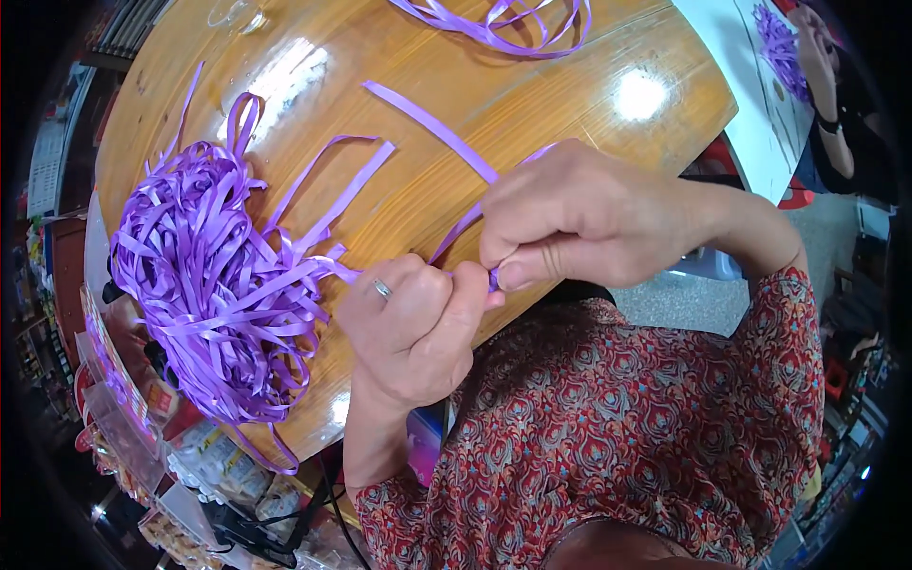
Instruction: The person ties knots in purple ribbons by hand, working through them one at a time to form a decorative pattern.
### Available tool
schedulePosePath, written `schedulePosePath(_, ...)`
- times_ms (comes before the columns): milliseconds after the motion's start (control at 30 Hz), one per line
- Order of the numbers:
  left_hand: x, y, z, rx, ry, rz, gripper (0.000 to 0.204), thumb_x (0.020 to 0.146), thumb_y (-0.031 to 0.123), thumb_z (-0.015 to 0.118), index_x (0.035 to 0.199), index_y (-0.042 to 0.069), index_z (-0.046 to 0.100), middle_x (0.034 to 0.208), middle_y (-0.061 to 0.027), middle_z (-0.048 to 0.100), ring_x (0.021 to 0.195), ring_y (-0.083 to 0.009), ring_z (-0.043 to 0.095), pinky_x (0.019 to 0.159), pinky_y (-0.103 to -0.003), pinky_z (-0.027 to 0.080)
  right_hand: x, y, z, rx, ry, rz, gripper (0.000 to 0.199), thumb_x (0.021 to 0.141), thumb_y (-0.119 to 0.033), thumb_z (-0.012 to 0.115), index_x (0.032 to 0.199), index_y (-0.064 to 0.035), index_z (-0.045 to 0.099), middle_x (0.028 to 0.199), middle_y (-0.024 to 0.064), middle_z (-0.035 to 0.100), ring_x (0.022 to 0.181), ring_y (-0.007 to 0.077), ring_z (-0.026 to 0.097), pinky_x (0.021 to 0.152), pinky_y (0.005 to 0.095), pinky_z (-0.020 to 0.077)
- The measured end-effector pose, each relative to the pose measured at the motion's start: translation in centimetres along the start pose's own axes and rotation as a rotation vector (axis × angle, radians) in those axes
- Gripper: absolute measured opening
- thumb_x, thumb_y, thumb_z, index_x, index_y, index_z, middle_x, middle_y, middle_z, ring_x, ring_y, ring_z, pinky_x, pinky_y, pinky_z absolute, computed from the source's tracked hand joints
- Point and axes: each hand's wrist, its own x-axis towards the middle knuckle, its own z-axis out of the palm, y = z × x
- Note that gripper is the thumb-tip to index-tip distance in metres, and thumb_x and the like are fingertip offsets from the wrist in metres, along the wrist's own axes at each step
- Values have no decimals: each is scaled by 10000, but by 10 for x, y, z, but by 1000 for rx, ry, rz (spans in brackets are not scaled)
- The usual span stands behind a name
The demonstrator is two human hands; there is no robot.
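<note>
Both hands, left hand (pixel 418 328) and right hand (pixel 579 223), are pinching one purple ribbon strip (pixel 432 128) mid-work, big ribbon pile (pixel 214 285) seemingly waiting on wooden table (pixel 532 104).

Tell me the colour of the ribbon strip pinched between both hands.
Purple, like the ribbon pile beside it; the ribbon strip shows best in the head view.

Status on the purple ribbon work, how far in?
Done: nothing finished is clearly visible. In hand: left hand and right hand pinch one purple strip between them. Left: a big ribbon pile on the wooden table, more strips at its far edge.
</note>
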Motion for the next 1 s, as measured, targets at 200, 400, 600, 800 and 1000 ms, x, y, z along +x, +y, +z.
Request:
schedulePosePath(200, -2, 0, -1, 19, 8, -43, 214, 631, 117, 721, 794, 6, 637, 600, -15, 351, 458, -152, 387, 396, -296, 275, 7, -1, 0, 752, -125, 634, 196, 919, -189, 572, 899, -1, 621, 806, -27, 612, 675, 31, 498, 592, 191, 401)
schedulePosePath(400, -2, -10, 1, -63, 129, -312, 139, 782, 111, 672, 867, 12, 624, 606, -67, 410, 479, -207, 413, 437, -323, 316, 15, 1, -11, 415, 6, 383, 221, 883, -209, 626, 959, -2, 622, 813, 30, 644, 709, 75, 570, 628, 218, 449)
schedulePosePath(600, 8, 6, -11, 53, 43, -404, 83, 838, 63, 596, 855, -18, 604, 739, -148, 545, 642, -283, 511, 544, -362, 396, 22, 16, 1, -399, 367, -298, 341, 787, -223, 677, 1044, -21, 581, 873, 87, 607, 797, 259, 597, 678, 360, 480)
schedulePosePath(800, -18, -12, 4, -284, 197, -640, 159, 868, 65, 515, 962, -46, 580, 860, -123, 608, 761, -234, 559, 694, -317, 444, 50, 23, 15, -646, 530, -592, 300, 701, -288, 663, 863, -61, 552, 779, 70, 540, 788, 266, 537, 656, 381, 421)
schedulePosePath(1000, -36, -36, 16, -306, 249, -714, 199, 913, 157, 523, 853, -18, 594, 740, -23, 521, 680, -115, 485, 596, -246, 380, 70, 54, -36, -685, 582, -660, 260, 716, -306, 657, 751, -73, 546, 735, 80, 564, 718, 284, 562, 609, 397, 430)
